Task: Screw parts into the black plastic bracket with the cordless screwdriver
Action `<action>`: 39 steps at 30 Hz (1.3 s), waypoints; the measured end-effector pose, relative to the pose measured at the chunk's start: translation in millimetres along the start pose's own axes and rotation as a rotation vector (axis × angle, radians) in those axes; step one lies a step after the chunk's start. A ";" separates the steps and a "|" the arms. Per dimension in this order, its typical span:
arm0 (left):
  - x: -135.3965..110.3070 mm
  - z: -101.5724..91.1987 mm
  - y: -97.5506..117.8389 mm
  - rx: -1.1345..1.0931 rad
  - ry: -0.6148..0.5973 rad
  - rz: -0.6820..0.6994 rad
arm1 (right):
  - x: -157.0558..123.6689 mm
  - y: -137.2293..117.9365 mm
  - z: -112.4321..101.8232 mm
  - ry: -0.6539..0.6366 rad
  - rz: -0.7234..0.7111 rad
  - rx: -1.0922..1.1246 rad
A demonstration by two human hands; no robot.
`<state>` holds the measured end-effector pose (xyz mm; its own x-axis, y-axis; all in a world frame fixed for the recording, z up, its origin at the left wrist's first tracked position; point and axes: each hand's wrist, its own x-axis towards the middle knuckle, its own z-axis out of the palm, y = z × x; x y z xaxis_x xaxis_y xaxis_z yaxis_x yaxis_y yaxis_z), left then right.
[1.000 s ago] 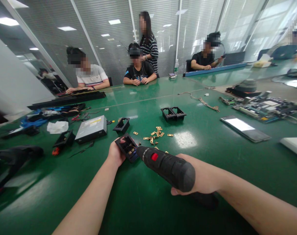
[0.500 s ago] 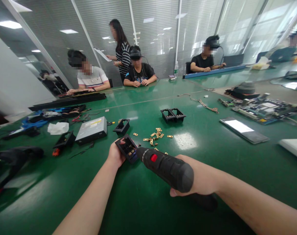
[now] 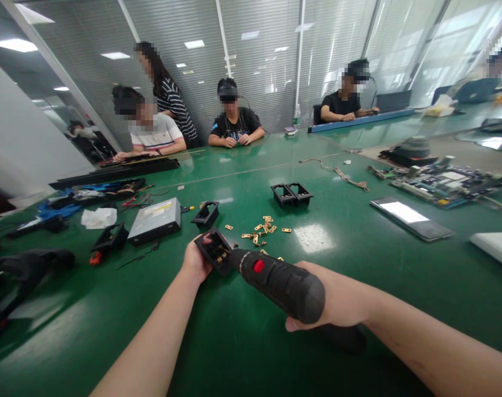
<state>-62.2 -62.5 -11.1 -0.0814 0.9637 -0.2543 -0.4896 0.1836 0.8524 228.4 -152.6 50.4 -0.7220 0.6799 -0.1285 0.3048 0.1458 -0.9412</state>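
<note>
Two hands on the job here: the left hand [image 3: 195, 258] grips a small black plastic housing [image 3: 215, 251], tilted up off the green table [image 3: 234, 342], probably so the opening faces the tool, while the right hand [image 3: 337, 300] is wrapped around a black electric screwdriver [image 3: 278, 281] whose nose meets the housing. Inside it you can spot little brass bits, same look as the loose brass pieces [image 3: 263, 227] scattered just beyond

The left hand [image 3: 195, 260] grips a black socket housing [image 3: 215, 251] on the green counter [image 3: 234, 342]; the right hand [image 3: 337, 300] presses a black electric screwdriver [image 3: 279, 281] into it.
</note>
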 end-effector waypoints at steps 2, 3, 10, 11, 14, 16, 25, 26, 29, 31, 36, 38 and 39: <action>0.8 -1.1 -0.6 0.015 -0.014 0.010 | 0.5 -0.3 0.0 -0.026 -0.012 0.016; 1.2 -1.7 -1.0 0.020 -0.019 0.017 | 0.8 -0.7 0.0 -0.025 -0.012 0.019; 0.6 -1.0 -1.0 0.014 -0.008 0.011 | 1.4 -3.5 -0.6 0.013 -0.009 0.038; 0.6 -0.7 -0.8 0.008 -0.008 0.012 | 1.1 -3.4 -0.6 0.004 -0.006 0.036; 0.9 -0.4 -0.7 -0.006 -0.013 0.011 | 0.2 -2.7 -0.6 0.012 0.013 0.015; 1.0 -0.5 -0.8 -0.007 -0.013 0.009 | -0.2 -2.2 -0.4 0.031 0.022 0.008; -3.0 2.5 0.9 -0.031 0.001 -0.014 | 0.5 -4.8 1.7 0.027 0.042 0.015; -3.3 2.7 1.2 -0.030 0.005 -0.012 | 0.4 -5.2 1.4 0.039 0.054 0.013; -4.1 2.6 1.6 -0.012 0.011 0.003 | 0.3 -5.1 0.3 0.033 0.046 0.032; -4.4 2.4 1.8 0.000 0.002 0.010 | 0.4 -4.0 0.1 0.015 0.042 0.048; -4.6 2.9 2.5 -0.017 0.010 -0.015 | -0.1 -2.1 2.2 0.048 0.073 0.042; -4.6 3.4 2.7 -0.029 0.027 -0.015 | -0.6 -2.3 2.6 0.072 0.068 0.028; -4.6 3.5 2.7 -0.031 0.030 -0.014 | -0.7 -2.5 2.6 0.077 0.069 0.026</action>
<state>-60.1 -65.8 -5.9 -0.1000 0.9547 -0.2804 -0.5174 0.1908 0.8342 226.6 -155.3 52.0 -0.6497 0.7409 -0.1702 0.3354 0.0786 -0.9388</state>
